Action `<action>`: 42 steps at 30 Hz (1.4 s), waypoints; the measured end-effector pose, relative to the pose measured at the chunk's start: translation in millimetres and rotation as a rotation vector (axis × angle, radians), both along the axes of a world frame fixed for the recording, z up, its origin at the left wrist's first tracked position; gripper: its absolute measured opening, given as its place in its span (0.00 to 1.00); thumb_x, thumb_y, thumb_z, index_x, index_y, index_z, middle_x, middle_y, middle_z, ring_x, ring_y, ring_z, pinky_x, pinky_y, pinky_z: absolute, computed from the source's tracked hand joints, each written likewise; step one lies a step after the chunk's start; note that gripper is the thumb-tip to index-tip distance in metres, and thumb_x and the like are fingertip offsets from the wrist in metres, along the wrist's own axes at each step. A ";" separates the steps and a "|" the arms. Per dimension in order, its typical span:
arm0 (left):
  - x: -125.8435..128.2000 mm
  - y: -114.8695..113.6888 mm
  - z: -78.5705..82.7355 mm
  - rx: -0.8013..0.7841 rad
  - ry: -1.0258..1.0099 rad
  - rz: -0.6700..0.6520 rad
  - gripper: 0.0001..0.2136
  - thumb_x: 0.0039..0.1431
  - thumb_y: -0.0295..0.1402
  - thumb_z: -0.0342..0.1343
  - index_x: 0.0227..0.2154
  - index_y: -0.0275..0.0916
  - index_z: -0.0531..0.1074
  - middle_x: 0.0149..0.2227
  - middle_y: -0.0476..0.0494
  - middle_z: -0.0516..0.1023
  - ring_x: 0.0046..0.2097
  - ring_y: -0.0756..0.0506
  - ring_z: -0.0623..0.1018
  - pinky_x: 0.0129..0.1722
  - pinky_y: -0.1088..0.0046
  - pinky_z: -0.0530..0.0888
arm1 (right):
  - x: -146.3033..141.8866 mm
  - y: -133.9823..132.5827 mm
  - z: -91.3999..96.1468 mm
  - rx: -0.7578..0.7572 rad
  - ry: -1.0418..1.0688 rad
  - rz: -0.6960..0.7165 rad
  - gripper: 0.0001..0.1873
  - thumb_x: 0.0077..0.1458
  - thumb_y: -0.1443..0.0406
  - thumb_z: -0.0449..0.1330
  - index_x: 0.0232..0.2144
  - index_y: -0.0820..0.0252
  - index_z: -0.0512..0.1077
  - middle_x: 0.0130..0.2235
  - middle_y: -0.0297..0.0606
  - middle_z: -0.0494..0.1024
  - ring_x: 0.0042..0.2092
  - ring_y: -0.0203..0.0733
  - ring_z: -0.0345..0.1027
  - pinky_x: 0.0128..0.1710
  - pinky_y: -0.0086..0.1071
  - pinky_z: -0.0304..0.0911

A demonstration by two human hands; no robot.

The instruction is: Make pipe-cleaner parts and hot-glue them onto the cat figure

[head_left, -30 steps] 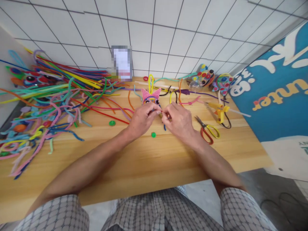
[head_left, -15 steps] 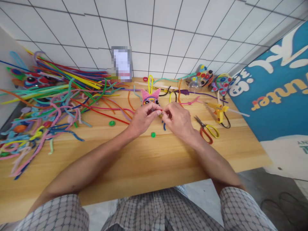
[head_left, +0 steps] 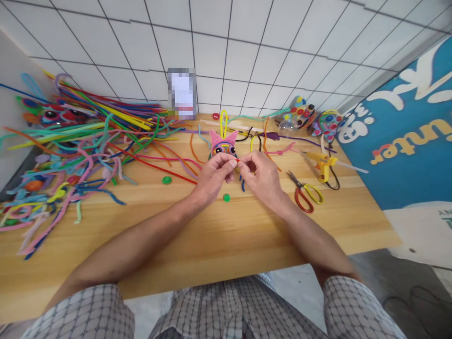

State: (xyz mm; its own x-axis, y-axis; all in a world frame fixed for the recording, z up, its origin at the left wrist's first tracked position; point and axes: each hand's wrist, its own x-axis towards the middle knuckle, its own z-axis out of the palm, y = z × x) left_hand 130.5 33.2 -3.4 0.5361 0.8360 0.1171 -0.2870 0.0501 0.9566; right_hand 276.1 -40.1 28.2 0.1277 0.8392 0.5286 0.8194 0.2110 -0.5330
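My left hand (head_left: pixel 218 174) and my right hand (head_left: pixel 260 174) meet in the middle of the table. Thumbs and fingers of both pinch a small red piece (head_left: pixel 237 160), which looks like a bit of pipe cleaner; most of it is hidden by the fingertips. Just behind them stands a pink-eared pipe-cleaner figure (head_left: pixel 223 139) with big eyes and a yellow loop on top, its lower part covered by my hands. A green button (head_left: pixel 226 197) lies in front of my hands, and another green button (head_left: pixel 166 180) is to the left.
Scissors (head_left: pixel 304 192) and a yellow glue gun (head_left: pixel 323 165) lie to the right. Loose pipe cleaners (head_left: pixel 116 117) heap up on the left. A phone (head_left: pixel 182 94) leans on the tiled wall. Two decorated figures stand at the back right, including a spotted one (head_left: pixel 299 113).
Both hands keep their pinch on the red piece, with only slight finger movement. The whole view has shifted a little; the things on the table stay where they were.
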 end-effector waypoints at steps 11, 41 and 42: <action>-8.3 4.6 10.6 0.347 0.122 0.094 0.09 0.65 0.41 0.62 0.33 0.42 0.75 0.29 0.50 0.75 0.31 0.48 0.71 0.34 0.70 0.69 | 2.3 -3.7 10.2 -0.020 -0.062 0.036 0.06 0.68 0.65 0.59 0.36 0.55 0.73 0.36 0.37 0.79 0.35 0.41 0.68 0.38 0.36 0.62; -3.4 6.8 -3.4 0.337 0.094 0.093 0.03 0.62 0.33 0.63 0.35 0.40 0.78 0.31 0.49 0.78 0.31 0.50 0.73 0.34 0.73 0.70 | 3.4 0.4 1.4 -0.043 -0.042 0.014 0.06 0.63 0.68 0.60 0.31 0.56 0.72 0.30 0.34 0.76 0.32 0.39 0.67 0.34 0.34 0.59; -5.1 9.0 -1.0 0.422 0.125 0.104 0.02 0.62 0.32 0.63 0.34 0.40 0.79 0.32 0.49 0.79 0.33 0.50 0.74 0.36 0.72 0.70 | 4.0 -0.7 2.5 -0.044 -0.098 0.001 0.07 0.64 0.68 0.59 0.32 0.56 0.72 0.32 0.36 0.77 0.33 0.40 0.68 0.35 0.35 0.59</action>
